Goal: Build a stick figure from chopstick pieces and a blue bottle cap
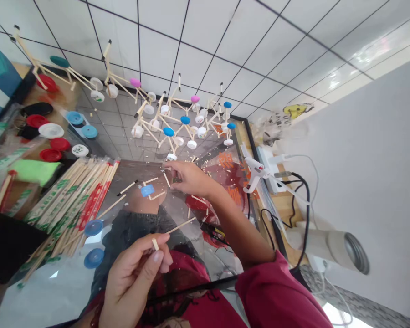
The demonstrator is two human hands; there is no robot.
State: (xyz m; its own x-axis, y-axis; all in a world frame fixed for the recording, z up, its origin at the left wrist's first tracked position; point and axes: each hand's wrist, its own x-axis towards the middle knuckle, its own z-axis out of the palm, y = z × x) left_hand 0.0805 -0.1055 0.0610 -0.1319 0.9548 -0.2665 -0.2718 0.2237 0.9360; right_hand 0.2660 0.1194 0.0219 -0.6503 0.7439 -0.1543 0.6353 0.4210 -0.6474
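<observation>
My left hand [136, 278] is closed at the lower middle, with a short piece of wooden stick [155, 244] pinched between thumb and fingers. My right hand [189, 177] reaches across the glossy table, its thumb and index finger apart at either end of another short stick [166, 179]. Whether they touch that stick is hard to tell. Left of it lies a blue bottle cap [147, 190] with short sticks around it. A black-tipped stick [127, 188] and a longer plain stick [112, 206] lie farther left.
Stick figures with coloured caps [185, 120] stand along the back. Wrapped chopsticks [71, 200] and loose blue caps [93, 228] are at left. A white glue gun [255, 174] with cables stands at right, near a light-coloured cylinder [331, 248]. Wood crumbs lie beyond my right hand.
</observation>
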